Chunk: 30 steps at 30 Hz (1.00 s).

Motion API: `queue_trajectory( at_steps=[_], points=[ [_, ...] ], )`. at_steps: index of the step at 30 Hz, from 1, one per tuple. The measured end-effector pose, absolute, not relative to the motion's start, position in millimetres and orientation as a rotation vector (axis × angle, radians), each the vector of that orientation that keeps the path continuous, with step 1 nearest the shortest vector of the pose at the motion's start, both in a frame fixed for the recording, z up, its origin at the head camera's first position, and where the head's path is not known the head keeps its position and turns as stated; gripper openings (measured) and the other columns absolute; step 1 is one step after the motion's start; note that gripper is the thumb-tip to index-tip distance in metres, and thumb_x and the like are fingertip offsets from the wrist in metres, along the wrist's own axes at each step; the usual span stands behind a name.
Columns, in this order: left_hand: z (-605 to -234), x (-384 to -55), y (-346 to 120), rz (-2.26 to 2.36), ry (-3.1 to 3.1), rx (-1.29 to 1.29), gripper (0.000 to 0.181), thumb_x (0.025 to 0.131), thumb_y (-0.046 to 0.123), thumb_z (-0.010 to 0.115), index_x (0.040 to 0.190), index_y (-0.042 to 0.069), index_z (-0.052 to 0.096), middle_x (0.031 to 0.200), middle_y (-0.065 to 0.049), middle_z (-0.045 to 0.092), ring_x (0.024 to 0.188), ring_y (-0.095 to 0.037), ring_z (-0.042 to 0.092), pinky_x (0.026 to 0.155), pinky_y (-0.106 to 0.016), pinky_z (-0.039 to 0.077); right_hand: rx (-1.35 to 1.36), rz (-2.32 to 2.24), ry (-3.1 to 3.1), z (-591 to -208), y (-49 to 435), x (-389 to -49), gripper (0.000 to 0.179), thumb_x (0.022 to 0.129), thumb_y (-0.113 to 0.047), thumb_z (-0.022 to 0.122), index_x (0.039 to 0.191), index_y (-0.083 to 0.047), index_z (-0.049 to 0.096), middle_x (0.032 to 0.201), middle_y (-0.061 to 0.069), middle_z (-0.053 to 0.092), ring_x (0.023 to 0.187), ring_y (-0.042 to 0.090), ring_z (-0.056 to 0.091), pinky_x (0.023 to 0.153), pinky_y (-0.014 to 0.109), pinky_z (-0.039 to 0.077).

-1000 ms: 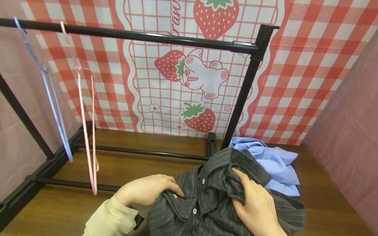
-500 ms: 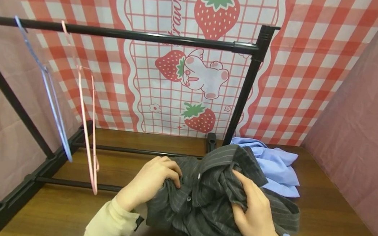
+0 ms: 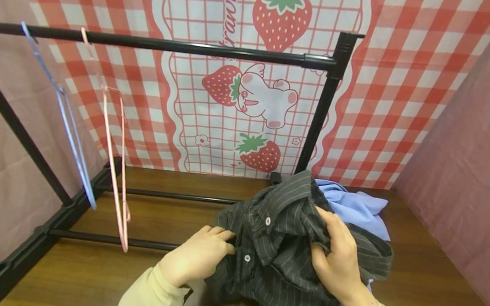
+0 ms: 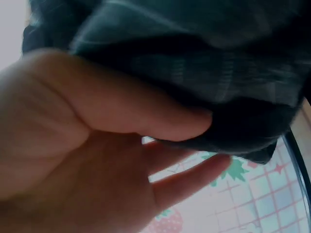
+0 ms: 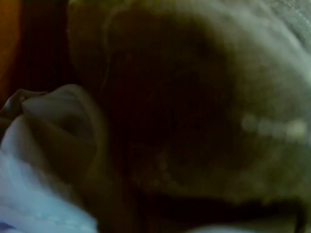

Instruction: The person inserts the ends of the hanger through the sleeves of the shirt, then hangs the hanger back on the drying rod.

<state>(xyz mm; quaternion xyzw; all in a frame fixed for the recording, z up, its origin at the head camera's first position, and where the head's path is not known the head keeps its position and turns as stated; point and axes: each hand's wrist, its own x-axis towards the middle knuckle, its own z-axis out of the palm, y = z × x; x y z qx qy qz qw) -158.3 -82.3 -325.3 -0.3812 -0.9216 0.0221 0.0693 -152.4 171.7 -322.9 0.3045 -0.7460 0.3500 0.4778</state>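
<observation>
Got a dark pinstriped shirt (image 3: 280, 272) bunched up low and right of centre in the head view, held in front of the right end of the black rack (image 3: 192, 48). My left hand (image 3: 201, 255) pinches its left edge: fingers curled over the fabric, and the left wrist view has the thumb on the near side with two fingers showing behind. My right hand (image 3: 341, 262) grips a fold by the collar between thumb and fingers; the right wrist view is too dark to confirm more. Two white buttons (image 3: 247, 258) show on the front, between the hands. Blue cloth (image 3: 359, 207) lies crumpled on the wooden surface (image 3: 427, 276) behind the shirt, partly covered by it from my angle. A scrap of blue also shows under the shirt by the right wrist; can't tell if it's the same piece. Blue hanger (image 3: 74, 145) and pink hanger (image 3: 113, 163) hang from the rail at left, side by side, well apart from the shirt. Strawberry backdrop (image 3: 215, 156) at the rear, pink curtain (image 3: 464, 152) on the right. Pale yellow sleeves (image 3: 154, 292) on both arms.
</observation>
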Motion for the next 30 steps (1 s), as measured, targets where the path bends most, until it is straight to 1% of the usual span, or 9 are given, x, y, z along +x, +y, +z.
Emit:
queue_trajectory(
  at_steps=[5, 9, 14, 17, 20, 23, 26, 28, 30],
  points=[
    [-318.3, -161.1, -91.0, -0.183, -3.019, -1.244, 0.048, 0.078, -0.01, 0.05, 0.116, 0.015, 0.062, 0.134, -0.009, 0.047, 0.125, -0.027, 0.042, 0.103, -0.044, 0.032, 0.778, 0.885, -1.805, -321.1, 173.5, -152.0, 0.049, 0.059, 0.015, 0.049, 0.106, 0.008, 0.058, 0.092, 0.014, 0.06, 0.09, 0.009, 0.052, 0.082, 0.018, 0.038],
    [-313.9, -164.2, -95.6, -0.398, -3.109, -1.271, 0.045, 0.08, -0.004, 0.043, 0.117, 0.013, 0.061, 0.136, -0.007, 0.046, 0.128, -0.026, 0.038, 0.105, -0.043, 0.029, 0.848, 0.905, -1.788, -319.0, 174.9, -151.4, 0.048, 0.059, 0.013, 0.048, 0.106, 0.01, 0.057, 0.093, 0.018, 0.059, 0.096, 0.006, 0.052, 0.085, 0.017, 0.038],
    [-311.7, -169.9, -99.6, -0.55, -3.093, -1.27, 0.037, 0.085, 0.009, 0.044, 0.118, 0.011, 0.058, 0.126, -0.001, 0.054, 0.12, -0.019, 0.047, 0.1, -0.037, 0.036, 0.936, 0.933, -1.765, -317.8, 176.6, -150.6, 0.043, 0.061, 0.01, 0.048, 0.103, 0.013, 0.056, 0.095, 0.021, 0.058, 0.102, 0.006, 0.052, 0.089, 0.018, 0.039],
    [-311.3, -173.0, -101.3, -0.655, -3.101, -1.249, 0.035, 0.088, 0.012, 0.044, 0.121, 0.009, 0.055, 0.124, -0.001, 0.055, 0.117, -0.018, 0.049, 0.097, -0.036, 0.04, 0.965, 0.936, -1.757, -317.4, 177.1, -148.9, 0.036, 0.068, 0.004, 0.049, 0.102, 0.014, 0.055, 0.094, 0.018, 0.058, 0.102, 0.006, 0.052, 0.089, 0.018, 0.039],
    [-311.8, -176.0, -100.3, -0.732, -3.072, -1.212, 0.028, 0.093, 0.017, 0.043, 0.116, 0.01, 0.058, 0.117, 0.0, 0.058, 0.109, -0.016, 0.054, 0.091, -0.034, 0.044, 0.987, 0.93, -1.754, -316.5, 177.0, -146.7, 0.032, 0.073, -0.001, 0.049, 0.101, 0.013, 0.056, 0.093, 0.016, 0.058, 0.1, 0.007, 0.052, 0.09, 0.019, 0.038],
    [-312.3, -180.3, -96.2, -0.797, -2.991, -1.153, 0.022, 0.094, 0.021, 0.045, 0.106, 0.012, 0.061, 0.104, 0.003, 0.061, 0.091, -0.009, 0.059, 0.08, -0.028, 0.047, 1.016, 0.936, -1.741, -315.0, 176.2, -144.4, 0.034, 0.07, 0.002, 0.049, 0.101, 0.013, 0.056, 0.092, 0.014, 0.058, 0.095, 0.009, 0.053, 0.087, 0.019, 0.039],
    [-311.6, -185.7, -89.6, -0.871, -2.904, -1.045, 0.019, 0.095, 0.022, 0.045, 0.102, 0.014, 0.06, 0.093, 0.005, 0.061, 0.075, -0.005, 0.055, 0.069, -0.026, 0.046, 1.063, 0.963, -1.715, -312.7, 175.0, -143.0, 0.041, 0.061, 0.008, 0.049, 0.101, 0.013, 0.056, 0.091, 0.012, 0.058, 0.089, 0.01, 0.053, 0.083, 0.018, 0.039],
    [-311.3, -189.7, -84.8, -0.954, -2.842, -0.952, 0.018, 0.095, 0.023, 0.045, 0.103, 0.014, 0.058, 0.093, 0.004, 0.06, 0.075, -0.006, 0.055, 0.069, -0.027, 0.045, 1.12, 0.995, -1.683, -310.9, 174.2, -142.2, 0.043, 0.059, 0.011, 0.047, 0.101, 0.014, 0.056, 0.092, 0.011, 0.058, 0.087, 0.011, 0.053, 0.082, 0.018, 0.039],
    [-311.0, -194.3, -80.2, -1.067, -2.769, -0.871, 0.019, 0.096, 0.024, 0.044, 0.106, 0.014, 0.056, 0.098, 0.002, 0.06, 0.083, -0.009, 0.056, 0.074, -0.03, 0.045, 1.208, 1.039, -1.635, -308.0, 173.0, -141.0, 0.043, 0.059, 0.013, 0.046, 0.101, 0.014, 0.055, 0.091, 0.011, 0.058, 0.085, 0.012, 0.052, 0.079, 0.019, 0.04]
  ],
)
